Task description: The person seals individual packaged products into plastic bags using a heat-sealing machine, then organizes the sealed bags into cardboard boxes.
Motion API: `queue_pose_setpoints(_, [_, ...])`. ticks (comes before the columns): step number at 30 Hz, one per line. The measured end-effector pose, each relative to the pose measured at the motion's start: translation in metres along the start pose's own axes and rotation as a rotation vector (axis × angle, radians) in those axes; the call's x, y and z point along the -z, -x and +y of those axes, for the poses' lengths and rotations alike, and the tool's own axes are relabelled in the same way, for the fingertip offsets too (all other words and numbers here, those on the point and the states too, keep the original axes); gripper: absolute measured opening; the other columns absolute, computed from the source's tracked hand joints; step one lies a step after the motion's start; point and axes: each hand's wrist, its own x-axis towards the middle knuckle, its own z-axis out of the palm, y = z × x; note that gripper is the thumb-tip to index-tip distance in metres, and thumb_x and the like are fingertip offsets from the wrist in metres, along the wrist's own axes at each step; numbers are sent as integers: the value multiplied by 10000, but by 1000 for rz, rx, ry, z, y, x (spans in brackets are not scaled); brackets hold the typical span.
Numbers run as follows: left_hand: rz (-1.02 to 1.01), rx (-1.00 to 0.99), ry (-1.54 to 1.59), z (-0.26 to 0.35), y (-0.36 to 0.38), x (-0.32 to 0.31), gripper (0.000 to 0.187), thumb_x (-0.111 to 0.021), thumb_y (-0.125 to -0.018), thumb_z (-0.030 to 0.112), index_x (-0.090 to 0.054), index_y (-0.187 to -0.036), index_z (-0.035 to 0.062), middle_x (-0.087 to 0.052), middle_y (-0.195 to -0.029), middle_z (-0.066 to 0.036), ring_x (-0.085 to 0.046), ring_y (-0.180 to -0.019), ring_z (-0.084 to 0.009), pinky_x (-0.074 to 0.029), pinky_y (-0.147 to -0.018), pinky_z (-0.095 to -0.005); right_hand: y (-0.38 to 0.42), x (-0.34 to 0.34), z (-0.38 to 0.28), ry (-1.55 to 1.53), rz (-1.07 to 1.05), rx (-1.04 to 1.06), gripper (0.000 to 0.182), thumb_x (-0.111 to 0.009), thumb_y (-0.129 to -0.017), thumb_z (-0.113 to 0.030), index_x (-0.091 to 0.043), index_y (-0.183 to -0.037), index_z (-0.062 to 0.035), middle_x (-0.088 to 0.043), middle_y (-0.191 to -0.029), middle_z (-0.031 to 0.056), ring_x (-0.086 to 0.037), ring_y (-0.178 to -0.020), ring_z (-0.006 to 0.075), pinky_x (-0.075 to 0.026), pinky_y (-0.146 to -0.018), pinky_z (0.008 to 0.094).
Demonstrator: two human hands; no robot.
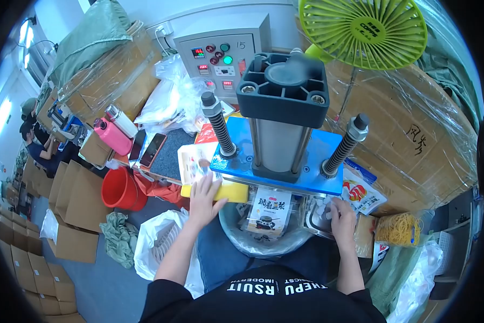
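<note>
Blue plate (322, 148) of one press, in the head view I watch from afar, with two spring posts (220, 125) rising through it. My left hand (203, 203) lies palm down, fingers moderately spread, over the white printed packets (190, 159) and one yellow block (234, 192). My right hand (343, 218) is curled at the metal tray (318, 218), fingers narrow; whether they pinch anything, I cannot tell.

Below the plate, one upright pouch reads 现磨豆浆 (269, 212), at the plastic-lined tub (279, 248). One control box (247, 37) bears a handwritten "15"; one carton (403, 140) has handwritten characters. White letters on the black shirt (263, 307), upside down, include "THEPU RSUIT".

Two phones (153, 149), two bottles (112, 137) — one pink, one steel — and one red bucket (124, 189) sit left; one lime fan (363, 32) is at upper right. Two people (40, 151) appear far left. The press column (277, 145) blocks what lies behind it.
</note>
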Motion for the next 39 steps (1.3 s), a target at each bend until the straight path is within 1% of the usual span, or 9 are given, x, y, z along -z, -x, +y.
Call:
queue_pose_setpoints(6, [44, 73, 181, -3, 19, -3, 247, -700, -693, 72, -666, -938, 76, -643, -974, -78, -582, -946, -281, -414, -838, -398, 6, 2, 11, -155, 72, 143, 157, -588, -866, -4, -638, -1015, 6, -634, -886, 113, -620, -695, 262, -496, -652, 326])
queue_pose_setpoints(8, [85, 116, 205, -2, 0, -6, 182, -671, -698, 23, -669, -878, 52, -607, -843, -99, -571, -837, -285, -426, -753, -383, 9, 1, -7, -769, -81, -319, 165, -560, -895, -4, -614, -1051, 4, -617, -852, 63, -569, -623, 129, -451, -555, 241])
queue_pose_setpoints(11, [34, 327, 345, 26, -3, 3, 173, -667, -689, 7, -662, -860, 31, -589, -776, -113, -565, -780, -287, -430, -693, -369, 17, 3, -15, -957, -218, -300, 164, -596, -890, -2, -610, -1053, -9, -624, -837, 40, -529, -600, 60, -427, -526, 195])
queue_pose_setpoints(19, [-153, 51, 738, 112, 10, 32, 122, -729, -697, 25, -689, -812, 16, -572, -666, -49, -506, -656, -146, -400, -619, -269, -22, 21, -88, -404, -531, 407, 152, -632, -854, -67, -655, -990, -1, -648, -889, 141, -629, -785, 292, -492, -672, 353])
queue_pose_setpoints(21, [-480, 208, 895, 118, 13, 40, 102, -746, -726, 58, -699, -810, 26, -596, -686, -47, -518, -690, -135, -405, -645, -258, -26, 17, -99, -423, -651, 502, 157, -627, -845, -62, -653, -989, -6, -645, -881, 141, -625, -782, 292, -494, -671, 355])
queue_pose_setpoints(23, [-539, 255, 963, 119, 23, 38, 113, -741, -778, 87, -709, -862, 18, -649, -747, -31, -531, -688, -92, -403, -622, -234, -17, 11, -101, -455, -648, 402, 159, -631, -853, -64, -660, -996, -3, -651, -884, 135, -627, -781, 261, -493, -680, 342])
queue_pose_setpoints(25, [-740, 703, 1369, 121, 39, 26, 152, -720, -820, 100, -706, -927, -7, -678, -813, -35, -565, -700, -67, -434, -625, -214, -2, -1, -93, -555, -625, 193, 209, -644, -859, -76, -649, -1051, 8, -658, -871, 103, -628, -784, 177, -490, -674, 305])
queue_pose_setpoints(31, [-482, 967, 1666, 106, 9, -16, 223, -675, -839, 42, -655, -1030, -72, -696, -962, -131, -677, -827, -161, -541, -751, -288, 1, 18, -49, -471, -440, -50, 312, -630, -863, -60, -590, -1166, 5, -652, -936, 81, -577, -643, 124, -485, -631, 263])
queue_pose_setpoints(39, [-372, 1005, 1668, 100, -10, -50, 169, -685, -845, 80, -684, -971, -33, -699, -897, -98, -656, -756, -139, -513, -679, -272, 20, 17, 3, 73, -242, 167, 248, -648, -808, -32, -622, -1051, -75, -578, -1020, 158, -615, -801, 359, -493, -710, 423])
